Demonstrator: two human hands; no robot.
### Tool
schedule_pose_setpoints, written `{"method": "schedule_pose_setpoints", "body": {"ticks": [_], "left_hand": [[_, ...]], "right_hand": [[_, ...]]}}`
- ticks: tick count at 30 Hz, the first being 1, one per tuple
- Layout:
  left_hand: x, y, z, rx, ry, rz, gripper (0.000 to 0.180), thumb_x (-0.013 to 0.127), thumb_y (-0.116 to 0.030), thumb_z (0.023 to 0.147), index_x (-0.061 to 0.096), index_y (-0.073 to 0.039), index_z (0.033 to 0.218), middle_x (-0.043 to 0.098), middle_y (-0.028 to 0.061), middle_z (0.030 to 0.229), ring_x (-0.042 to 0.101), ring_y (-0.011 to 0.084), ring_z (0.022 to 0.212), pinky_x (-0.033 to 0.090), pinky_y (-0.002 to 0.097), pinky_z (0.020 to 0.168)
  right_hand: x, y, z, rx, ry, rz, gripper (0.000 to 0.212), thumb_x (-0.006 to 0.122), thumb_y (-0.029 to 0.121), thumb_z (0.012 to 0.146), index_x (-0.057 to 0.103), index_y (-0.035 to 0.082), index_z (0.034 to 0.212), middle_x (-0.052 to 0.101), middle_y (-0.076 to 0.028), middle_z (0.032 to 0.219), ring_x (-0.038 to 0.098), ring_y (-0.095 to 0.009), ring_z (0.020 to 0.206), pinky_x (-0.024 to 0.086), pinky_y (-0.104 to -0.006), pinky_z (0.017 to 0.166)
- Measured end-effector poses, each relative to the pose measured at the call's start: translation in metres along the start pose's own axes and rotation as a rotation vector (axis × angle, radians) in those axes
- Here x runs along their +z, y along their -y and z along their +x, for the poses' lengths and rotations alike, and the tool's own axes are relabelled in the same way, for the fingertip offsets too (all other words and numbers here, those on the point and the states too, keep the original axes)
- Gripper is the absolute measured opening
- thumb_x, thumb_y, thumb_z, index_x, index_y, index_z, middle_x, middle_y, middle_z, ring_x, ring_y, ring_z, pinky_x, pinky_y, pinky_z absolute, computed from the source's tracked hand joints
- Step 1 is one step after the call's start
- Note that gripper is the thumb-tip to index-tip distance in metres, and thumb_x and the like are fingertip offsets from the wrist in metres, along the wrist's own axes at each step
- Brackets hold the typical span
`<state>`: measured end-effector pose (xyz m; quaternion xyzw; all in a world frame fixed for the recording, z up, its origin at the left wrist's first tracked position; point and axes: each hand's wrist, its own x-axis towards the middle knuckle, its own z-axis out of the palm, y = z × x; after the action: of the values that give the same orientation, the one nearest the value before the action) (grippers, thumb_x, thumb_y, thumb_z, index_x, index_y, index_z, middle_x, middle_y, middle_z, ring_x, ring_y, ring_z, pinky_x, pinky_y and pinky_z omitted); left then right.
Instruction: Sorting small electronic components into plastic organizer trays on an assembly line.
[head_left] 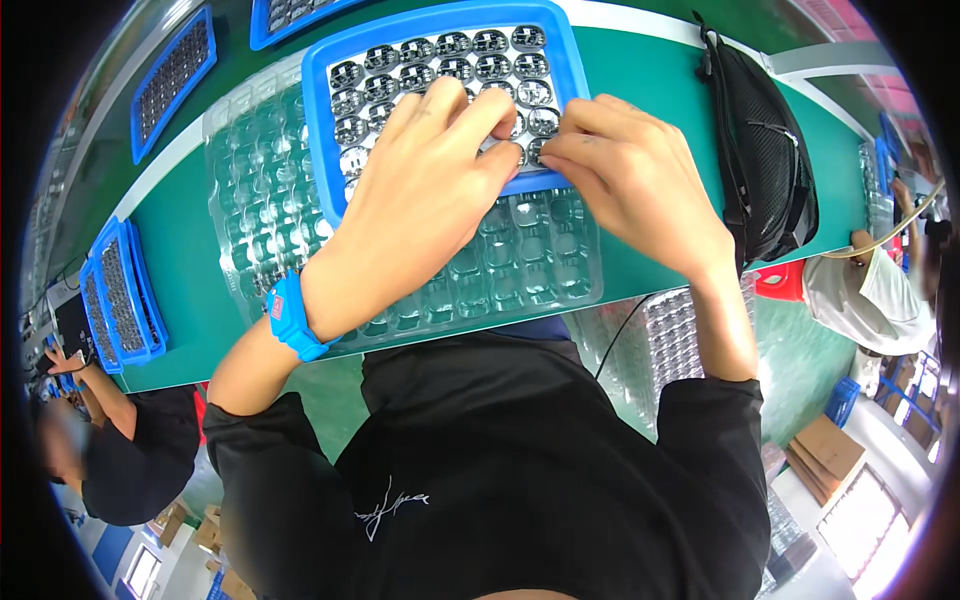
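Observation:
Both hands work over a blue tray (316,120) holding rows of small round dark parts (529,38) on a white sheet. My left hand (430,160) reaches across the tray with fingers curled and thumb and forefinger close together near its lower right part. A blue watch sits on that wrist. Opposite it, my right hand (630,160) bends over the tray's right rim, thumb and fingertips pinched together by a round part (537,150). What either pinch holds is too small or hidden to name. Under the blue tray lies a clear moulded plastic tray (575,250) with round pockets.
Another clear pocketed tray (240,190) lies to the left on the green table (170,240). A black bag (775,165) lies to the right. Blue trays (155,320) of parts are stacked at left. A co-worker (140,450) sits at left, another person (870,300) at right.

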<state>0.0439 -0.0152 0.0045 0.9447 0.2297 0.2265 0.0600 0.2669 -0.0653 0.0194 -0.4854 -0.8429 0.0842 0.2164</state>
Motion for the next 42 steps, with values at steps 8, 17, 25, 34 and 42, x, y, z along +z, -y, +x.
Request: {"method": "schedule_pose_setpoints", "body": {"ticks": [8,17,25,34,42], "left_hand": [[0.003,-0.004,0.0,0.04,-0.023,0.053,0.007,0.072,-0.008,0.084,0.072,-0.002,0.089,0.059,0.0046,0.105,0.054,0.0256,0.098,0.046,0.0385,0.083],[-0.053,-0.005,-0.023,-0.101,-0.202,-0.337,0.031,0.076,-0.012,0.09,0.07,-0.004,0.118,0.057,0.0154,0.125,0.056,0.0348,0.119,0.047,0.0425,0.101],[-0.103,0.062,-0.106,-0.529,-0.271,-0.409,0.02,0.066,-0.018,0.103,0.072,-0.007,0.118,0.064,0.0045,0.116,0.06,0.0149,0.102,0.047,0.0293,0.086],[-0.062,0.217,-0.1,-0.739,-0.454,-0.229,0.034,0.067,-0.03,0.102,0.071,-0.001,0.119,0.076,0.0123,0.104,0.072,0.0216,0.094,0.055,0.0338,0.084],[-0.033,0.305,-0.095,-0.835,-0.186,0.243,0.043,0.064,-0.032,0.102,0.067,0.006,0.123,0.075,0.0156,0.098,0.076,0.0248,0.095,0.059,0.0374,0.078]], "right_hand": [[-0.001,0.013,-0.004,0.077,0.005,-0.101,0.008,0.076,0.011,0.084,0.074,0.004,0.089,0.066,-0.007,0.088,0.066,-0.027,0.084,0.054,-0.0399,0.072],[-0.007,0.019,-0.01,0.244,-0.024,0.067,0.02,0.074,0.025,0.091,0.075,0.006,0.096,0.066,-0.012,0.092,0.068,-0.031,0.085,0.055,-0.0414,0.076],[0.031,-0.009,-0.014,0.671,-0.292,0.117,0.035,0.064,0.035,0.099,0.071,0.003,0.108,0.074,-0.018,0.096,0.072,-0.035,0.091,0.055,-0.0465,0.081],[0.06,-0.018,-0.016,0.597,-0.519,-0.015,0.027,0.061,0.023,0.102,0.07,-0.003,0.103,0.072,-0.025,0.089,0.071,-0.044,0.083,0.055,-0.0504,0.074],[0.049,-0.066,-0.01,0.637,-0.564,0.112,0.026,0.064,0.021,0.104,0.071,-0.004,0.109,0.07,-0.014,0.075,0.063,-0.016,0.056,0.049,-0.0342,0.052]]}}
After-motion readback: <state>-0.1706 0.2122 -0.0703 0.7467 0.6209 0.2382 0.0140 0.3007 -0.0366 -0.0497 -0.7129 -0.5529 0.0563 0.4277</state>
